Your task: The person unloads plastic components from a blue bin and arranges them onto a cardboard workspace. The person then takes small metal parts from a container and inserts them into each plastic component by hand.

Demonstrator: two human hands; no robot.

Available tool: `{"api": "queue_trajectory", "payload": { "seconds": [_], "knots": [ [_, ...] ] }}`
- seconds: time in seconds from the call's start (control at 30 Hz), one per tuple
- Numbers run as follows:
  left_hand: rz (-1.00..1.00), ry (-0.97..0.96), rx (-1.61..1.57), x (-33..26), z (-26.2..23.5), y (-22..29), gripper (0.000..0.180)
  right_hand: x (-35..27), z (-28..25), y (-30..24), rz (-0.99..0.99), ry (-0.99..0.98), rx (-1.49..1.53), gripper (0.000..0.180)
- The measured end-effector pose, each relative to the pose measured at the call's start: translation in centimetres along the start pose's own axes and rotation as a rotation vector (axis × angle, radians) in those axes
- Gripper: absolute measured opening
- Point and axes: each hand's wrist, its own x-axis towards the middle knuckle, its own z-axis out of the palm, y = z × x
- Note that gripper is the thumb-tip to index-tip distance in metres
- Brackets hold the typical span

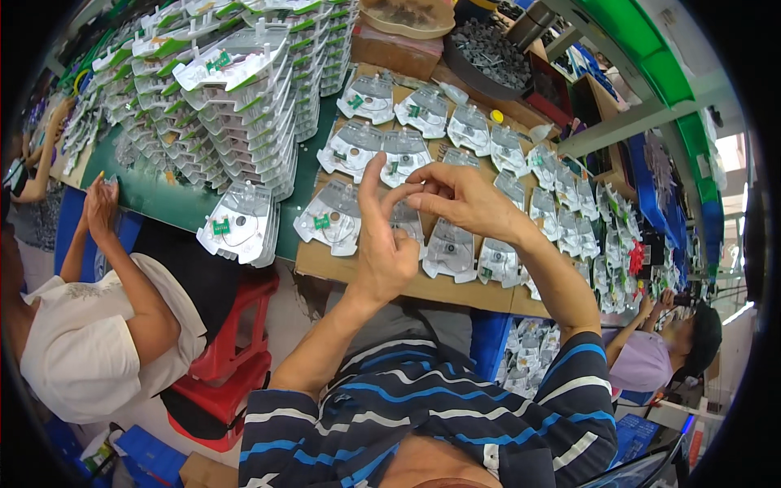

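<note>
My left hand (382, 256) is raised over the near edge of the cardboard-covered bench, palm turned to the right. Its index finger points up and the other fingers are partly bent, apart from one another. Beside it, my right hand (464, 199) has thumb and fingers pinched together near the left fingers; anything between them is too small to make out. Beneath both hands lie pale plastic housings with clear parts, including one housing (450, 250) below the right hand. Left of my left hand, another housing (329, 218) carries a small green circuit board (322, 221).
Tall stacks of similar housings (244, 106) stand on the green table at left. A round bin of grey parts (488, 53) and a tan tray (407, 18) are at the back. A co-worker (106, 333) sits left by red stools (236, 350); another person (659, 350) works at right.
</note>
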Motion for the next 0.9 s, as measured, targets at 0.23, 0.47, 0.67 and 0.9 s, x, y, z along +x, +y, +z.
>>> {"api": "queue_trajectory", "payload": {
  "seconds": [0.23,0.47,0.67,0.9],
  "knots": [
    [0.199,0.040,0.208,-1.0,0.7,0.1,0.094,-2.5,1.8,-0.3,-0.104,-0.215,-0.017,0.023],
    [0.271,0.007,0.178,-1.6,0.7,0.3,0.090,-1.6,2.5,-0.5,0.002,-0.271,-0.195,0.023],
    [0.249,-0.020,0.261,-1.2,-0.1,-0.5,0.092,-0.4,2.8,-0.3,-0.024,-0.176,-0.191,0.028],
    [0.245,-0.014,0.267,-0.2,-0.6,-1.0,0.099,1.3,2.5,-0.2,-0.035,-0.233,-0.168,0.023]
  ]
}}
